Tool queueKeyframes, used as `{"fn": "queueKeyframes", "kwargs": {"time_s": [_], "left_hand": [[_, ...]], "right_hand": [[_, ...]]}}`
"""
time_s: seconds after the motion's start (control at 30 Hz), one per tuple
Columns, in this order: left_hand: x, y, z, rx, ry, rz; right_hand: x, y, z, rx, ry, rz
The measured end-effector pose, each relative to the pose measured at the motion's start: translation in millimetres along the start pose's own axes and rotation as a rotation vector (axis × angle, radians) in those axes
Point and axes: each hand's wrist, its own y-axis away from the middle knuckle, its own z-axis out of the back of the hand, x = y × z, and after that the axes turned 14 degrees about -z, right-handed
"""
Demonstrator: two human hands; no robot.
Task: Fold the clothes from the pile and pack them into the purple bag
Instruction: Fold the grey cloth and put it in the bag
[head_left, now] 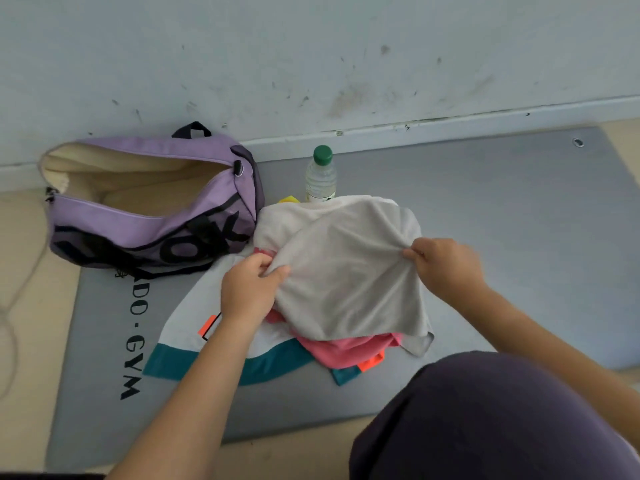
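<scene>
— How far along does the packing look?

— Barely begun, I'd judge. At the upper left of the frame the purple bag [152, 216] lies unzipped on the edge of the grey mat [502, 209], and only its cream lining shows inside; I can't spot any garment in it.

— And the pile?

— Moving right, to the middle of the frame, the pile of clothes [311, 306] sits just beside the bag. A white garment with a teal band [194, 327] is spread at the bottom, a pink piece [346, 348] is crumpled over it, and a pale grey cloth [349, 271] lies on top. None of them looks folded.

— What are the hands doing?

— The left hand [247, 292] has its fingers [273, 273] curled round the grey cloth's left edge. Further right, the right hand [446, 265] pinches the opposite edge, so the cloth is drawn loosely between them, above the pile.

— How does that cloth look?

— Soft, towel-like, wrinkled where it is gripped, with one corner drooping at the lower right.

— Anything else?

— A clear bottle with a green cap [321, 174] stands behind the pile, near the wall.
</scene>
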Motion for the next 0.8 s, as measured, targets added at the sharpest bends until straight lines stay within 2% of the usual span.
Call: {"fn": "queueKeyframes", "kwargs": {"time_s": [0.07, 0.23, 0.33, 0.4, 0.47, 0.53, 0.6, 0.67, 0.8], "left_hand": [[-17.2, -2.1, 21.1, -0.024, 0.063, -0.080], [-92.5, 11.4, 88.3, -0.132, 0.428, -0.229], [-141.5, 36.3, 138.4, 0.035, 0.521, -0.377], [-173.1, 61.9, 171.9, 0.175, 0.425, -0.453], [-199.6, 90.3, 201.3, 0.218, 0.330, -0.505], [-220.5, 119.0, 229.6, 0.098, 0.246, -0.536], [-234.5, 146.8, 258.5, -0.004, 0.227, -0.553], [-242.4, 171.1, 284.7, -0.070, 0.247, -0.572], [-239.9, 203.8, 322.0, -0.241, 0.370, -0.549]], "right_hand": [[7.8, 4.2, 33.9, 0.009, -0.026, 0.060], [48.1, 39.9, 140.4, 0.028, -0.604, 0.246], [87.7, 80.2, 206.4, 0.080, -0.806, 0.368], [112.9, 111.9, 243.9, 0.127, -0.944, 0.446], [133.2, 146.1, 275.5, 0.142, -1.066, 0.492], [144.8, 178.5, 298.9, 0.089, -1.147, 0.501], [148.6, 207.9, 313.1, 0.106, -1.209, 0.495], [146.7, 235.8, 318.7, 0.234, -1.205, 0.540], [140.1, 272.9, 312.0, 0.467, -0.929, 0.615]]}}
